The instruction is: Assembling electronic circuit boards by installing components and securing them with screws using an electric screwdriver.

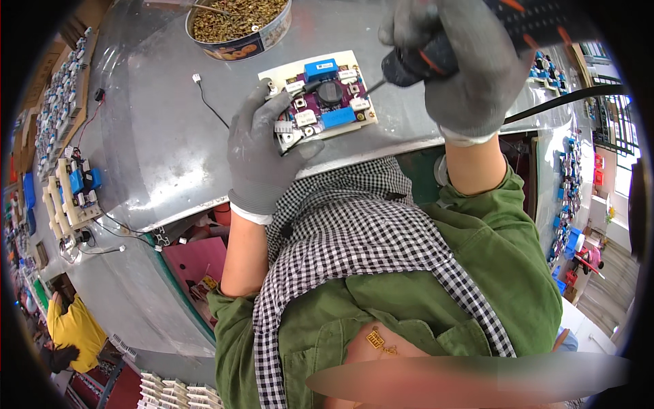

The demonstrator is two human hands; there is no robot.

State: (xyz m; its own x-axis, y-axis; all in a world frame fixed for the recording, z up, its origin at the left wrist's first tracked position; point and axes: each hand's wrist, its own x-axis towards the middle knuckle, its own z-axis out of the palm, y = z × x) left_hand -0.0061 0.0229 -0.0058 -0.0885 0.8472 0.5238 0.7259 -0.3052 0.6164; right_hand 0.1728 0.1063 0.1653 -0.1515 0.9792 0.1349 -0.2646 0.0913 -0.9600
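Note:
A purple circuit board (315,103) with blue blocks, white parts and a round black part sits on a cream plastic base (368,112) on the metal table. My left hand (262,150), in a grey glove, grips the left edge of the board and base, with its thumb at the near edge. A black electric screwdriver with orange accents (538,24) is in my right hand (470,75), also gloved in grey. Its thin bit points down and left at the board's right side; whether the tip touches a screw there I cannot tell.
A round tin (262,45) full of small brass-coloured screws stands beyond the board. A loose cable (211,105) lies to the left. Further left are cream bases with boards (71,187) and rows of white parts (60,109). A black cord (565,100) runs off right.

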